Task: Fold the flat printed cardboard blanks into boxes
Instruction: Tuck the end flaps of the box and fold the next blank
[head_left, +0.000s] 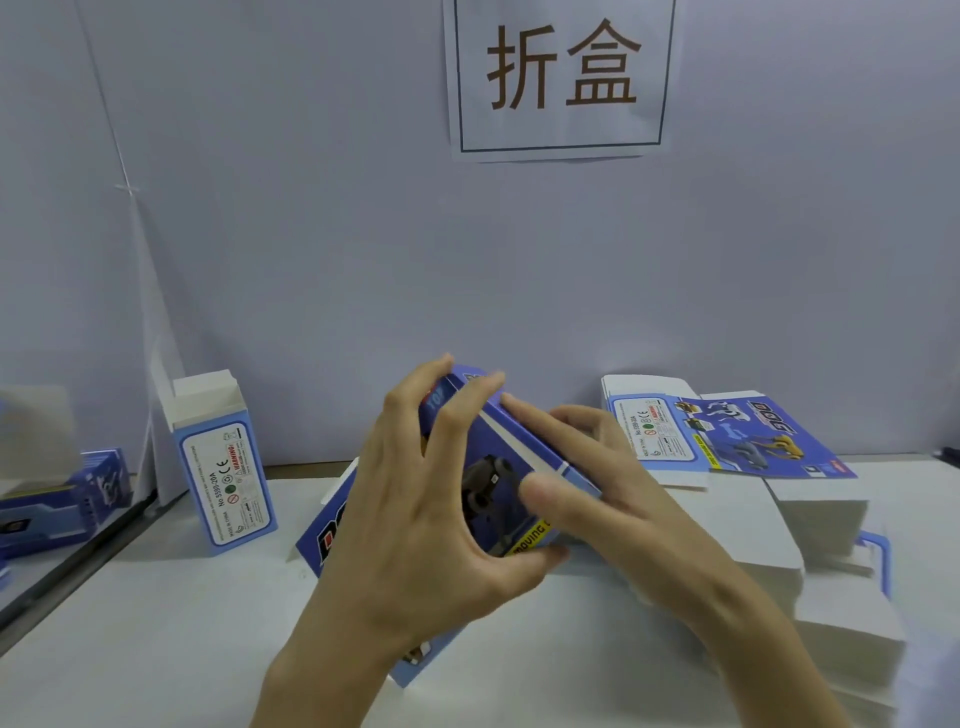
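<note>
A blue printed cardboard box (498, 467), partly formed, is held above the white table (182, 623) at the centre. My left hand (415, 519) grips it from the near side, fingers curled over its top edge and thumb under its lower edge. My right hand (597, 467) holds its right side, with thumb and fingers pressed on the printed face. A second blue blank (327, 525) lies under and behind the held box, partly hidden by my left hand.
A folded box (223, 467) stands upright at the left with its top flap open. A stack of flat printed blanks (727, 436) lies at the back right, and white blanks (831, 571) are piled on the right. More blue boxes (67, 499) sit at far left.
</note>
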